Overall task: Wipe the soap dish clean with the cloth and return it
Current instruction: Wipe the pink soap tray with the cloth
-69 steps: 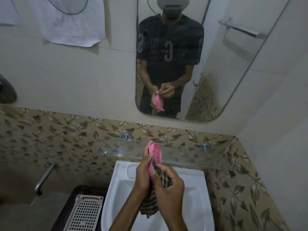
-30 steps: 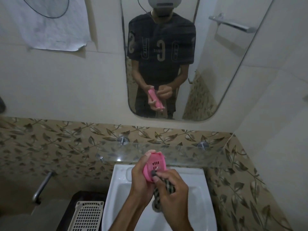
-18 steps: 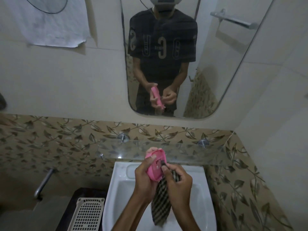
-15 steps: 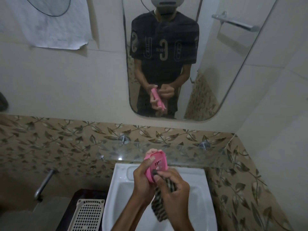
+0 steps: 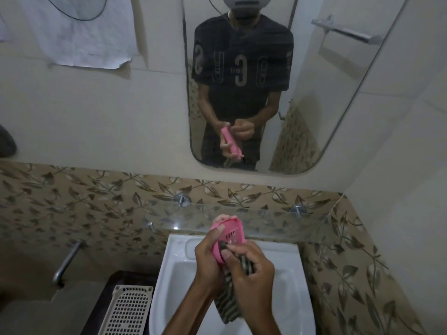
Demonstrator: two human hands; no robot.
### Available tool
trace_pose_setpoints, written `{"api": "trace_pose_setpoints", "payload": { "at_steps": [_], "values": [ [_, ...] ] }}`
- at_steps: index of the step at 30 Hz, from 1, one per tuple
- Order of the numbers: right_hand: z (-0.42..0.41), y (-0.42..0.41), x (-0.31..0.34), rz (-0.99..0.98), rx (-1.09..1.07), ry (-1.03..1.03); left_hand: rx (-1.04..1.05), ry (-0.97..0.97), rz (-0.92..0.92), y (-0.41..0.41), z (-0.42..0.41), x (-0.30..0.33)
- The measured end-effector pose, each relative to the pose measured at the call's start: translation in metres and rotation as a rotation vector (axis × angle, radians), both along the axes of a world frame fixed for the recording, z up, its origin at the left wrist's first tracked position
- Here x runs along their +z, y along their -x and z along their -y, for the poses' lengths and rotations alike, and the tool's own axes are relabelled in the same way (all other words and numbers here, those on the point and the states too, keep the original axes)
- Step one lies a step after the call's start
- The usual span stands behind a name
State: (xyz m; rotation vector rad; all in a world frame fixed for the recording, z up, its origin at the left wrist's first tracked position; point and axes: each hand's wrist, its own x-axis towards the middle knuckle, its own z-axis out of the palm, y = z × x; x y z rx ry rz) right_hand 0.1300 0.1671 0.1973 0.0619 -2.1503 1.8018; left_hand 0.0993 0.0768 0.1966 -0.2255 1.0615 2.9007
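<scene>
While both hands work above the white sink [image 5: 285, 274], a perforated basket [image 5: 125, 310] sits to its left; the left hand [image 5: 208, 257] grips the pink soap dish [image 5: 228, 234] tilted on edge; the right hand [image 5: 251, 269] presses the checked cloth [image 5: 228, 303] into it; beyond, a glass shelf [image 5: 278, 226], leaf-patterned tiles [image 5: 96, 204], then the mirror [image 5: 302, 81].

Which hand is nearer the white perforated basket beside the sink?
Left. The left hand holds the pink soap dish on the side toward the basket; the right hand, gripping the cloth, sits farther away.
</scene>
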Motion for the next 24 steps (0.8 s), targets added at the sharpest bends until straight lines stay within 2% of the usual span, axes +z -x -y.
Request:
{"api": "trace_pose_setpoints", "payload": {
  "at_steps": [2, 4, 6, 10, 15, 18, 21, 24],
  "values": [
    [0.000, 0.000, -0.002, 0.012, 0.008, 0.013, -0.001, 0.005, 0.000, 0.000, -0.001, 0.001],
    [-0.001, 0.004, -0.003, 0.130, -0.061, 0.145, 0.023, -0.002, 0.015, 0.000, -0.004, -0.001],
    [0.001, -0.001, -0.001, 0.150, -0.050, 0.206, 0.029, 0.006, -0.002, 0.000, -0.006, -0.001],
    [0.010, -0.015, 0.001, 0.066, -0.021, 0.148, 0.043, 0.085, -0.004, 0.001, -0.007, -0.004],
    [0.008, -0.021, -0.004, -0.079, -0.003, 0.012, 0.038, 0.144, 0.087, -0.005, -0.004, -0.004],
    [-0.006, -0.012, -0.004, -0.175, 0.071, -0.135, -0.141, 0.017, 0.225, -0.005, 0.007, 0.007],
    [-0.026, -0.003, 0.004, -0.243, 0.262, -0.261, -0.347, -0.128, 0.255, -0.002, 0.029, 0.019],
    [-0.038, -0.001, 0.010, -0.260, 0.386, -0.336, -0.332, -0.158, 0.250, 0.001, 0.032, 0.030]
  ]
}}
